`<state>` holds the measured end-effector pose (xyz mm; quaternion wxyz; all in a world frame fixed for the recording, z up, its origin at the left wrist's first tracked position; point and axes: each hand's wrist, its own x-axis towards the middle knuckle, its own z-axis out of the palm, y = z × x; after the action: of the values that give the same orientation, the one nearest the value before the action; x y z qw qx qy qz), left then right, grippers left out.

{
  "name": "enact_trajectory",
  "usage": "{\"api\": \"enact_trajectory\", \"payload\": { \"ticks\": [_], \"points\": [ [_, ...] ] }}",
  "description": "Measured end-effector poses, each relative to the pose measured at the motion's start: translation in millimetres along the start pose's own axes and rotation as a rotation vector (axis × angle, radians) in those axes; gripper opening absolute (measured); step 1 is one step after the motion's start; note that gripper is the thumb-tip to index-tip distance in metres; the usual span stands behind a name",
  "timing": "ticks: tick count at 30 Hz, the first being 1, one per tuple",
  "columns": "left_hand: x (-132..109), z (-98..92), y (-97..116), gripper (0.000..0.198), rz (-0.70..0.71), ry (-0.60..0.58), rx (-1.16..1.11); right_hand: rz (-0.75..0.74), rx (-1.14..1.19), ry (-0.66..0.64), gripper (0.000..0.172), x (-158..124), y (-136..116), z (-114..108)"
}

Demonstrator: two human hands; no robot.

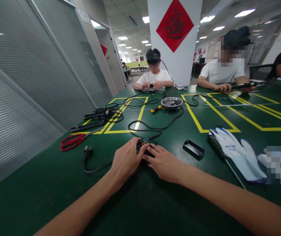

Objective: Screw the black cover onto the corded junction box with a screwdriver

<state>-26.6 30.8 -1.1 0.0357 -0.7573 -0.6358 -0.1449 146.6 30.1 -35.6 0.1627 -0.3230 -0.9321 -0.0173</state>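
A single view, taken from the wearer's head. It sits above the near edge of the green worktop (57, 183) and faces forward and slightly down along its length. The left grip (127, 160) and right grip (165, 164) lie close, just below centre, with the forearms entering from the bottom edge. Two seated people (154, 77) and a pillar (177, 65) stand far off. The partition (20, 98) fills the left side.
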Motion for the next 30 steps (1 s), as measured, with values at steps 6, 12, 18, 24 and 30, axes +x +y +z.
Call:
{"api": "enact_trajectory", "payload": {
  "ticks": [6,12,18,24,30],
  "points": [
    [-3,-3.6,5,0.041,0.015,-0.019,-0.002,0.088,-0.032,-0.014,0.016,-34,9,-22],
    [-9,-6.1,14,0.038,0.038,-0.057,-0.027,0.243,-0.03,0.009,0.013,-76,3,-54],
    [-14,-2.8,17,0.039,0.1,-0.042,-0.063,0.243,0.107,-0.01,0.019,-83,-4,-42],
    [-17,-1.5,21,0.036,0.252,-0.143,-0.148,0.264,0.06,0.242,0.028,-95,11,-49],
    [-30,2.5,39,0.046,0.489,-0.297,-0.237,0.165,0.046,0.13,0.029,-96,19,-45]
  ]
}}
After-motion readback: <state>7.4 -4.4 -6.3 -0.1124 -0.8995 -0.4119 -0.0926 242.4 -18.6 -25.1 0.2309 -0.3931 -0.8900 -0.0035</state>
